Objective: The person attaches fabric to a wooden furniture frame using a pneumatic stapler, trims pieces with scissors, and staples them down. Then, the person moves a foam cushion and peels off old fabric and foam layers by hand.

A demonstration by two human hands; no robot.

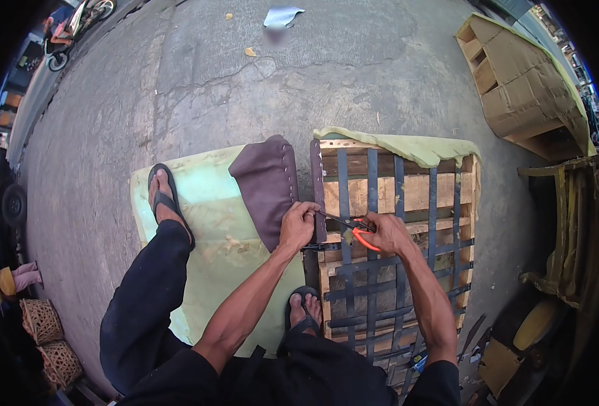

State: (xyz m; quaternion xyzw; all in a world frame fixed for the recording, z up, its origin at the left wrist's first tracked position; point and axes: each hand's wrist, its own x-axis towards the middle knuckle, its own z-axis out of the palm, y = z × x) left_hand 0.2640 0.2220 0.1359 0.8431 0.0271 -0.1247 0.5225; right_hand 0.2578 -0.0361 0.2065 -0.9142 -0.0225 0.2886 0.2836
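My right hand [388,234] is closed around scissors with orange handles [365,238]. Their dark blades point left, reaching almost to the fingertips of my left hand [299,224]. That hand is pinched at the gap between two panels, and what its fingers hold is too small to make out. To its left, brown leather [267,177] with a line of pale stitches or staples along its edge covers part of a foam-topped panel [208,233]. Under my right hand lies a wooden frame [421,189] crossed by black webbing straps [371,284], with a narrow brown leather strip [317,177] along its left edge.
My sandaled feet [166,196] rest on or beside the foam panel. Yellowish foam [407,145] hangs over the frame's far edge. A cardboard-covered wooden frame [526,84] stands at right, woven baskets [42,321] at lower left, and a motorcycle [73,30] at upper left.
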